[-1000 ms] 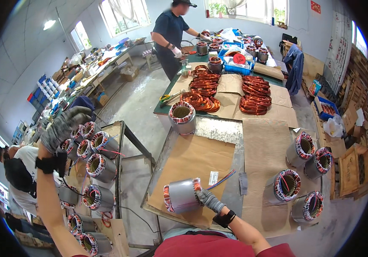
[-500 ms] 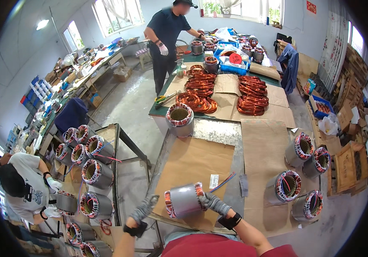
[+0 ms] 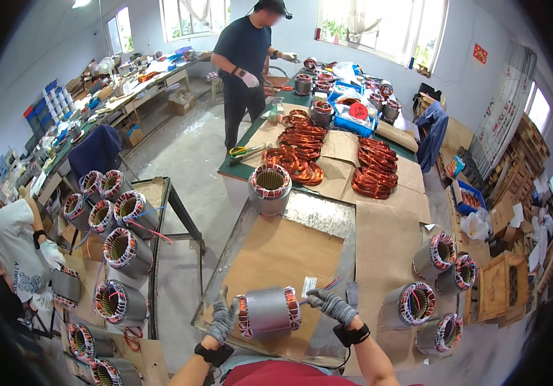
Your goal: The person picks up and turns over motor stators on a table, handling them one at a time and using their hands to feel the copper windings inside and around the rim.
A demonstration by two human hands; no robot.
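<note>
A grey motor stator lies on its side in front of me, red-and-white laced copper windings at both ends. Blue and red lead wires run out from its right end. My right hand, in a grey knit glove, closes its fingers around these wires just beside the stator; the exact grip is partly hidden. At the other end, my left hand, gloved alike, has its fingers apart and points upward next to the windings. Under the stator is a sheet of brown cardboard.
One stator stands at the bench's far edge; several more stand on the right. Copper coils are piled on the table beyond. More stators fill a stand on the left, where a person works. Another person stands behind the far table.
My right hand has left the stator's right end and moved onto the lead wires. The stator lies more level. My left hand stays open beside it. The whole view has shifted slightly.
</note>
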